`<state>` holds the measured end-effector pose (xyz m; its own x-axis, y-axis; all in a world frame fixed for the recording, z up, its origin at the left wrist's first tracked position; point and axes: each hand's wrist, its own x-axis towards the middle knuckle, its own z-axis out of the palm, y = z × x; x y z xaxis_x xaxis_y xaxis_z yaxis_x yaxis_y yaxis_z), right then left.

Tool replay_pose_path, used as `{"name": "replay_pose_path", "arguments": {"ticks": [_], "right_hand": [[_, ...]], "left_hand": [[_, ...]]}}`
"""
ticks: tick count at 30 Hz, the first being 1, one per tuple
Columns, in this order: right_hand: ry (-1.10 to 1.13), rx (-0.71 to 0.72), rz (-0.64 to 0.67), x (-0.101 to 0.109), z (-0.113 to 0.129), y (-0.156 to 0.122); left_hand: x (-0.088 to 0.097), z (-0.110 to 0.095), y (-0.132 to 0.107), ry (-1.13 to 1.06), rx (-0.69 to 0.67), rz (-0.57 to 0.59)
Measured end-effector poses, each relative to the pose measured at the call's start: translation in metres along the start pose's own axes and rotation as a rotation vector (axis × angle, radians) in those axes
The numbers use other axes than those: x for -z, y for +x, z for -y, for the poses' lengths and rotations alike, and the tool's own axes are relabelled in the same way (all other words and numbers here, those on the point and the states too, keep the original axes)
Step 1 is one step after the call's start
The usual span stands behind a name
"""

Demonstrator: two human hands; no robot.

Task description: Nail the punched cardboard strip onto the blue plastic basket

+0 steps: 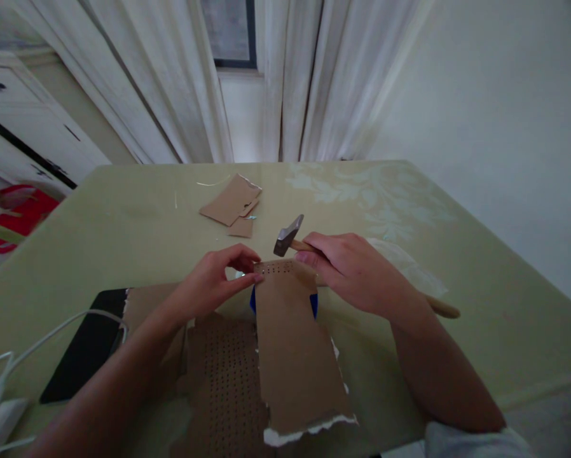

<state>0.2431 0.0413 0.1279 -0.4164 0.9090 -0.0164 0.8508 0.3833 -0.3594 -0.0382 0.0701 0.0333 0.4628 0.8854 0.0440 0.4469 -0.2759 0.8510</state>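
Note:
My right hand point(345, 264) grips a hammer point(289, 236) close to its head; the wooden handle runs back under my forearm. The metal head is raised just above the far end of a brown cardboard strip point(295, 356). Rows of small holes mark that far end. My left hand point(219, 277) has its thumb and fingertips at the strip's far left corner, pinching it. Whether something small is also between those fingers, I cannot tell. A blue object point(314, 306) shows on both sides beneath the strip, mostly hidden by it.
A second cardboard piece point(231, 381), full of holes, lies to the left of the strip. Cardboard scraps point(232, 198) are farther back on the table point(137, 216). A black flat object point(88, 353) and white cables point(51, 340) lie at left. Clear plastic point(404, 261) is at right.

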Motion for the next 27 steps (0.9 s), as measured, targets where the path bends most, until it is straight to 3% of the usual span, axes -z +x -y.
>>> {"name": "replay_pose_path", "arguments": {"ticks": [4,8,11,13,15,20,27], "right_hand": [[0.017,0.007,0.002,-0.001,0.0,-0.001],[0.002,0.008,0.006,0.003,0.002,-0.002],[0.016,0.031,0.033,0.002,0.005,-0.002],[0.025,0.064,0.068,-0.003,0.008,0.0],[0.008,0.106,0.098,-0.01,0.01,0.002],[-0.073,0.14,0.141,-0.026,0.012,0.005],[-0.046,0.119,0.106,-0.013,0.006,0.0]], "left_hand": [[0.012,-0.002,0.0,0.042,-0.007,0.058],[0.037,0.009,0.0,0.305,0.055,-0.003],[0.06,0.034,-0.002,0.672,0.229,-0.019],[0.07,0.053,-0.005,0.873,0.406,0.061],[0.075,0.068,-0.007,0.971,0.497,0.13],[0.075,0.086,-0.003,0.933,0.494,0.094],[0.074,0.088,0.004,0.889,0.473,0.11]]}}
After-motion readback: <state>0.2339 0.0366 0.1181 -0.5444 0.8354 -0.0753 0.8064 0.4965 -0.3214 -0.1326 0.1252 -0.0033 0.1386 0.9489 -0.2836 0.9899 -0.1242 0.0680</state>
